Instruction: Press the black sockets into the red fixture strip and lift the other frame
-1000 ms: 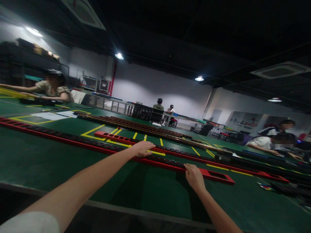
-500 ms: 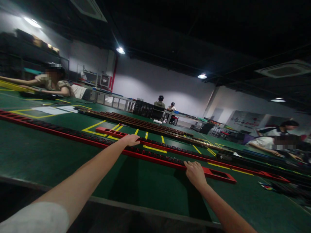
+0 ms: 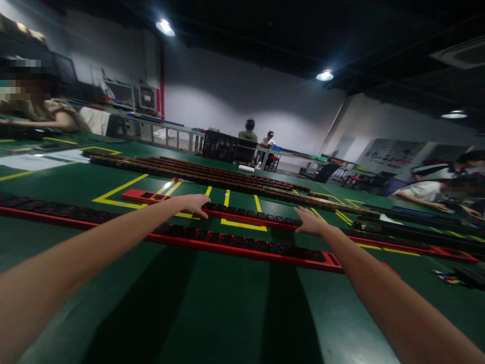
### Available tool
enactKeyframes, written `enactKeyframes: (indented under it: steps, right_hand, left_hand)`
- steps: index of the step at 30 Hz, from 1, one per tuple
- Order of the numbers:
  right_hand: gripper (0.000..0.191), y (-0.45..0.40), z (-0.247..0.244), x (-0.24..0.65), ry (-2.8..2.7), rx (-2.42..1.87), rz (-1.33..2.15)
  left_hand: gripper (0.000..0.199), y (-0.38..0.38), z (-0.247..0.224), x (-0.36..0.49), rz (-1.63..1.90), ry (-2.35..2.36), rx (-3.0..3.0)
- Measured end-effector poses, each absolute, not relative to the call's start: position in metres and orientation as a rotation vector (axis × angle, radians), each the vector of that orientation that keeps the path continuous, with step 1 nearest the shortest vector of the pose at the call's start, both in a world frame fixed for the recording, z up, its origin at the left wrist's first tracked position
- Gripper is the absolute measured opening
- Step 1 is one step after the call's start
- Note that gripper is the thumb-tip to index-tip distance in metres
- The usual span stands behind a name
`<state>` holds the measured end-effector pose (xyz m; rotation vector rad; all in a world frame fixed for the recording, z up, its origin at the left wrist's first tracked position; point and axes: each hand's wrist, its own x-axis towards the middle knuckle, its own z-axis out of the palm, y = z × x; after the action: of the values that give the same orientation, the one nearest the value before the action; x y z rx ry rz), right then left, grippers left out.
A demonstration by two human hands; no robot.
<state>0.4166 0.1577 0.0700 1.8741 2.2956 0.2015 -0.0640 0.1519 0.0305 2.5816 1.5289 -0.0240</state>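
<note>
Red and black, the far strip (image 3: 254,218) lies on the green table (image 3: 227,313), beyond the near strip (image 3: 235,243); left hand (image 3: 197,203) and right hand (image 3: 309,221) meet it, thumbs parted from fingers, grip impossible to tell; brown bars (image 3: 212,174) lie behind.

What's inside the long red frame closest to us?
A row of black pieces sits inside the near red frame. The left forearm and right forearm cover parts, hiding what's there.

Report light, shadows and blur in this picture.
Head view: round white ceiling lamp at upper left flares; long shadows cross the flat green tabletop, sheen lower right; nearest long red frame looks sharper than the blurred beige-clothed person, far left.
</note>
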Motion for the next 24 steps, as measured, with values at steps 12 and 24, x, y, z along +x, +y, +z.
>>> enactKeyframes:
  steps: [12, 24]
  right_hand:
    - [0.072, 0.193, 0.077, 0.474, 2.194, 1.712, -0.213]
    - [0.057, 0.165, 0.117, 0.387, 2.553, 1.464, -0.179]
  left_hand:
    - [0.052, 0.147, 0.042, -0.131, 0.007, 1.517, 2.569]
    - [0.072, 0.082, 0.103, -0.257, 0.051, 1.896, 2.532]
